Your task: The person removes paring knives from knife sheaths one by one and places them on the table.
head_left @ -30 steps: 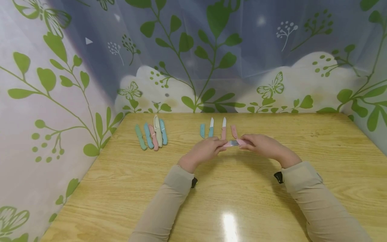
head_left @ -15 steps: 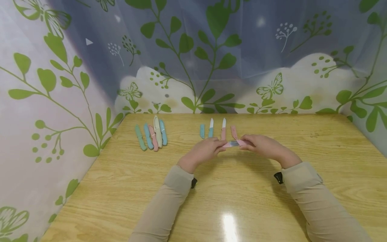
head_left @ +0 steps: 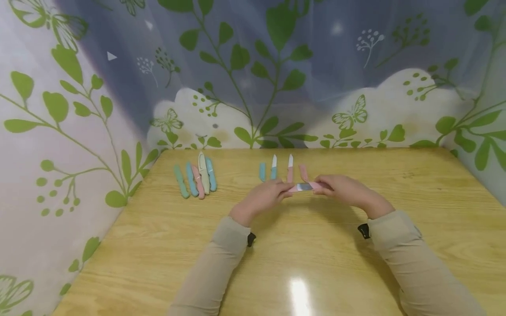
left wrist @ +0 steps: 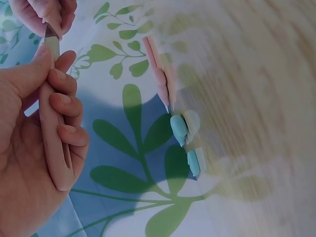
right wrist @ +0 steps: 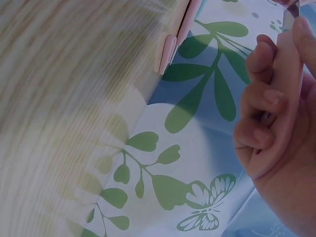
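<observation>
Both hands hold a pink knife just above the table, with its shiny blade [head_left: 304, 187] bare between them. My left hand [head_left: 262, 197] grips one pink end [left wrist: 52, 133], fingers curled round it and thumb along the top. The other pink end [right wrist: 289, 84] lies in the curled fingers of my right hand [head_left: 348, 192]. I cannot tell which end is handle and which is sheath. Just beyond the hands lie a small pink knife [head_left: 290, 169] and a blue one [head_left: 274, 167], blades bare and pointing away. A pink sheath [head_left: 303, 172] and a blue sheath [head_left: 262, 171] flank them.
Several knives lie side by side at the back left of the wooden table [head_left: 158, 245]: a green one [head_left: 181, 182], a pink one [head_left: 198, 182], a cream one [head_left: 203, 173] and blue ones [head_left: 211, 174]. A leaf-patterned cloth [head_left: 221, 66] rises behind the table's far edge.
The head view has shifted slightly. My left hand sits a touch farther from the right, and a little more blade shows between them. Both hands keep their grip; the other knives lie unmoved.
</observation>
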Motion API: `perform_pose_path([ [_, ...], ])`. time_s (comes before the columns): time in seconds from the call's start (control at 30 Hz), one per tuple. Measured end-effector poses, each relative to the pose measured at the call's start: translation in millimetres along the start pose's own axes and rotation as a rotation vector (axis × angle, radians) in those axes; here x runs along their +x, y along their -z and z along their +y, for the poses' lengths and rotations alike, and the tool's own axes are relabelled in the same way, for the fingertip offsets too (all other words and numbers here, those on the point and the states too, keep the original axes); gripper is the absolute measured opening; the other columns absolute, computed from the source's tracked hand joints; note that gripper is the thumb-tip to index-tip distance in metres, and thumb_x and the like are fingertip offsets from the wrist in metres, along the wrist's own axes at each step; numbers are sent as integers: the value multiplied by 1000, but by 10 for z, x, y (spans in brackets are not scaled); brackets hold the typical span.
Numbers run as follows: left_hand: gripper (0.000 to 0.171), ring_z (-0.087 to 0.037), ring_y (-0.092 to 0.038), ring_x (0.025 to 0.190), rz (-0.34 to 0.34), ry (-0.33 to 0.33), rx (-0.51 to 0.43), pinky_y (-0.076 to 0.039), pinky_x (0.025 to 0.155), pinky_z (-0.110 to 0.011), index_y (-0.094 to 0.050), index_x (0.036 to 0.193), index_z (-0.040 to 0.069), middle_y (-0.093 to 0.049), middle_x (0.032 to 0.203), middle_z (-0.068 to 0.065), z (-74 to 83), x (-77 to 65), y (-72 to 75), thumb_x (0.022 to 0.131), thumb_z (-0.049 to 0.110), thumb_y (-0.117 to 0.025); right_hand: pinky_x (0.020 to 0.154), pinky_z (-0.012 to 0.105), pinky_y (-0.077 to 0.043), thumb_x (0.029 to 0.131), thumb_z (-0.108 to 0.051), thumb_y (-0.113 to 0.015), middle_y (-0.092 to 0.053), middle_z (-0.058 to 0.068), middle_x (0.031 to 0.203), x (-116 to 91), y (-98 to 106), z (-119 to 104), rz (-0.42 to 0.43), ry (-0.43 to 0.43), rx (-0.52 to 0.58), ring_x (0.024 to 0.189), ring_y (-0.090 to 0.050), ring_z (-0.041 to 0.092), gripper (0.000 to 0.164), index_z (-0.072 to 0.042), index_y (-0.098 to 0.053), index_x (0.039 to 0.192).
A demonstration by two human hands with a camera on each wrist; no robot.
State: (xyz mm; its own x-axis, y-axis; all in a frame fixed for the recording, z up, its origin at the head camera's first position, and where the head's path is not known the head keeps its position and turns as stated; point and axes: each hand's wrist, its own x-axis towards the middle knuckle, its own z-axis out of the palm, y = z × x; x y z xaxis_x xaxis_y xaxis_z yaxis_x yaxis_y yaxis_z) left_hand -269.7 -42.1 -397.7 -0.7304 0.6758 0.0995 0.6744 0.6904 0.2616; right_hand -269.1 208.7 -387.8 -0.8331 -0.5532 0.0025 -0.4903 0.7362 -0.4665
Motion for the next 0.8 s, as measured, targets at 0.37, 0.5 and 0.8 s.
perform_pose_path([
  [0.37,39,-16,-59,86,-14,42,7,-49,75,-28,-56,136,11,-65,108,-7,-2,-9,-2,102,27,-49,70,34,-44,99,-33,-54,-67,5,98,-12,19,49,-7,-6,-3,77,-54,12,34,-6,-60,118],
  [0.5,39,-16,-60,90,-26,54,11,-50,77,-29,-56,137,12,-65,111,-7,4,-7,12,102,28,-49,71,35,-44,99,-38,-53,-67,6,100,-16,33,41,-13,-10,-4,78,-54,12,38,-7,-60,119],
  [0.8,39,-16,-59,89,-33,50,9,-49,77,-29,-56,137,12,-65,110,-7,-2,-10,11,102,28,-48,72,35,-45,100,-27,-55,-67,5,100,-20,38,35,-8,-7,-27,79,-56,13,30,-5,-61,120],
])
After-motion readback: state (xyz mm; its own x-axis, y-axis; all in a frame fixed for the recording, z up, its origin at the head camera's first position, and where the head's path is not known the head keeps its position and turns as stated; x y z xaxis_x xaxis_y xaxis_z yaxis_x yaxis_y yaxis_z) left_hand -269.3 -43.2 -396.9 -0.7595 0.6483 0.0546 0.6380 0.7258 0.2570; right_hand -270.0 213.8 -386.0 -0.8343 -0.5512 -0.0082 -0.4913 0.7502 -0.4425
